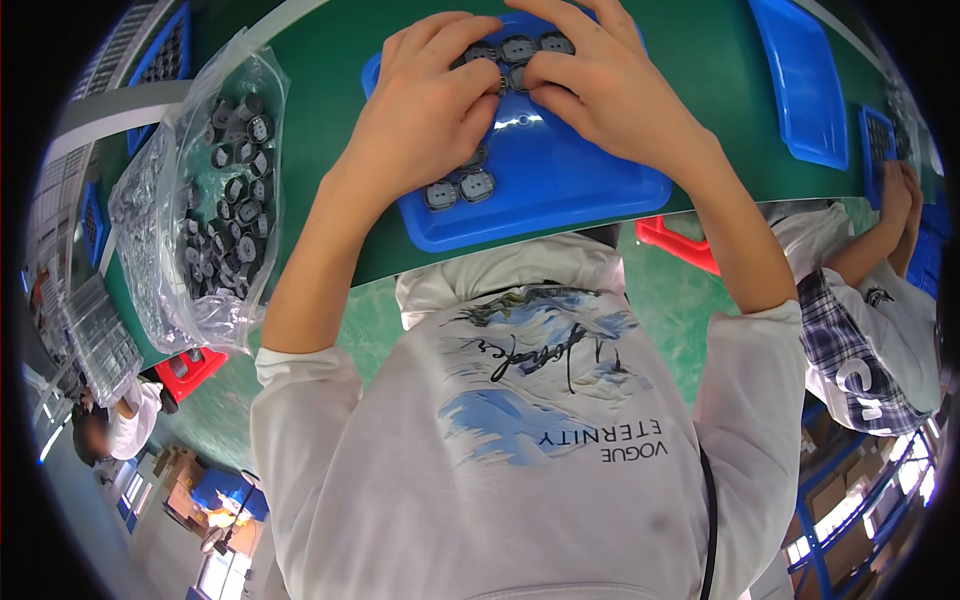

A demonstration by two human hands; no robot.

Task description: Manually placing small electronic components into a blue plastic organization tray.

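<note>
A shallow blue tray (560,180) lies in front of me on the green table. Several small dark grey round parts (518,48) sit close together toward its far side, between my two hands. My left hand (430,105) is closed at the left of this group, its curled fingers against the parts. From the other side, my right hand (605,85) has its thumb and bent fingers closed against the group. A few more round parts (476,185) lie at the tray's near left, partly under my left hand. My fingers cover some of the far parts.
On the left, a clear plastic bag (270,90) holds many loose grey parts (240,210). Another blue tray (800,90) lies at the right. Farther right, a co-worker's hands (897,200) are beside a blue tray of parts (878,140). A red stool (680,243) stands below the table edge.
</note>
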